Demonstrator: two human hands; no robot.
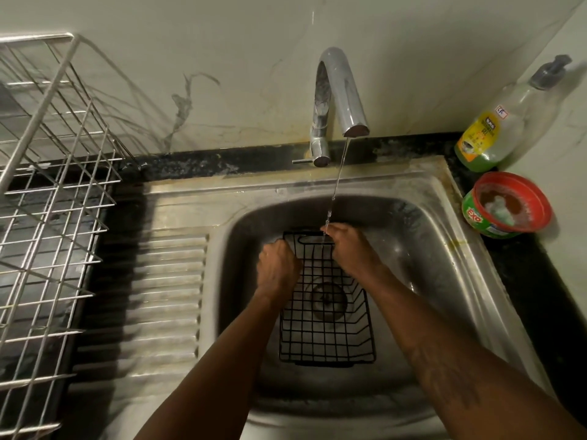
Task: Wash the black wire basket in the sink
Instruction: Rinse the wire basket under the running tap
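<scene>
1. A silver wire dish rack (54, 185) stands at the far left on the dark bench (524, 271), against the pale marbled wall.
2. Just right of the rack lies the ridged steel drainboard (171, 281), which runs into the sink (444, 265).
3. The left hand (278, 268) is curled tight, knuckles up, and grips the left rim of the black wire basket (327, 312) near its far corner.
4. The black wire basket sits inside the sink bowl, lengthwise away from the person. Its grid lies over the drain (327, 296), which shows through the wires.
5. A chrome tap (340, 100) arches out from the back edge of the sink. A thin stream of water (336, 185) falls from it onto the far rim of the basket — right where the right hand's fingertips (325, 230) are.
6. The right hand (349, 246) holds the far right corner of the basket, fingers bent over the far rim and pointing left under the stream. How fully the fingers wrap the wire cannot be told.
7. At the back right corner of the bench stands a pump bottle (495, 134) with green liquid low inside and a yellow label.
8. Just in front of the bottle sits an open round tub (505, 211) — red rim, green side, pale soapy residue within.
</scene>
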